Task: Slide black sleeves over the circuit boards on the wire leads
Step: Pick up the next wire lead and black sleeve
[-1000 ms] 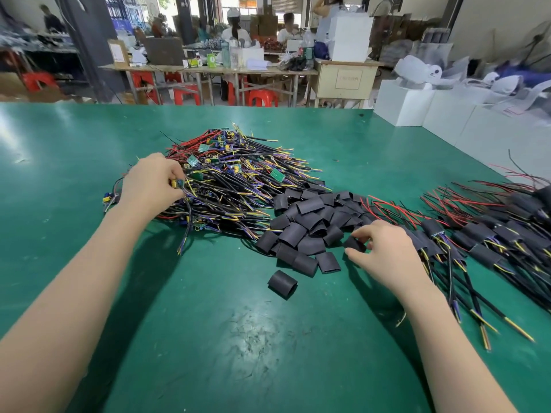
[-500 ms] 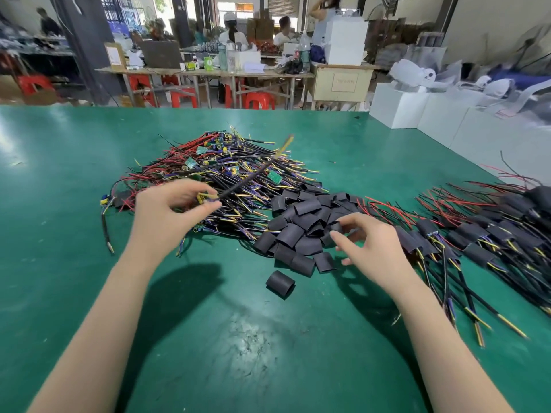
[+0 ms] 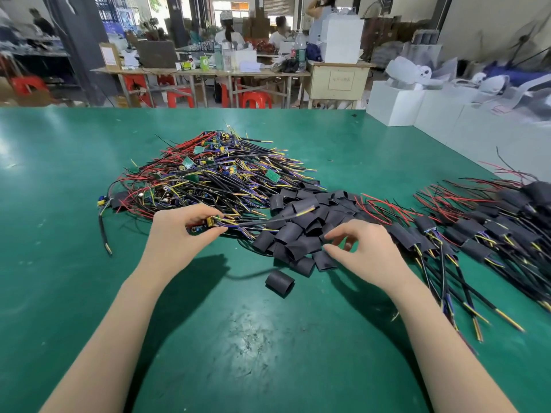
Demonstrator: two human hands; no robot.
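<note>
A worker at a green table (image 3: 74, 293) prepares to sleeve 1 more wire lead. The left hand (image 3: 179, 234) pinches a small circuit board (image 3: 208, 224) between thumb and curled fingers, its leads (image 3: 262, 222) trailing right across the heap of loose black sleeves (image 3: 301, 231). The right hand (image 3: 366, 251) hovers at the near edge of that heap, thumb and forefinger spread and gripping nothing, the fingertips just beside a flattened sleeve (image 3: 326, 260). 1 sleeve (image 3: 279, 283) lies apart on the table, nearer the worker. Behind the left hand sits the tangle of unsleeved boards (image 3: 208, 177); to the right, well apart from it, lie the finished leads (image 3: 477, 234), each board covered in black.

The step in hand looks to be picking a single sleeve. It would go best if the right hand takes 1 from the heap's edge by its end, squeezes the flat tube so its mouth opens, and turns that mouth toward the free lead ends. The left hand should probably keep the leads bunched and straight, so they thread through together before the sleeve rides up over the board. Stray wires from the tangle could snag.
</note>
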